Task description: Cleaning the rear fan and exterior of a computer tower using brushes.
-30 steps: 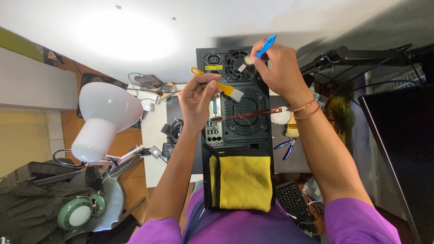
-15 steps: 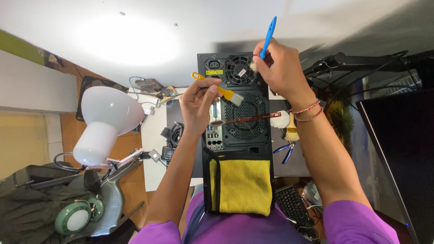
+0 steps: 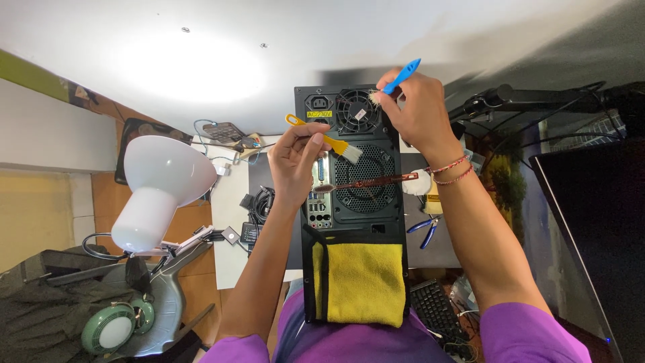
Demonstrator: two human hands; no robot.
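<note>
Gripping a blue brush point(image 3: 402, 75), the right hand point(image 3: 415, 111) presses its bristles against the top fan point(image 3: 356, 111) on the back of a black computer case point(image 3: 353, 195), while the left hand point(image 3: 295, 161) pinches a yellow brush point(image 3: 329, 140) beside the lower grille; a yellow cloth point(image 3: 359, 282) drapes over the case

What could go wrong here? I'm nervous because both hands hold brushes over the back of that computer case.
The blue brush in the right hand sits at the upper fan grille, so bristles might catch in it. The red-handled brush lying loose across the lower grille could slide off if the left hand nudges it.
</note>
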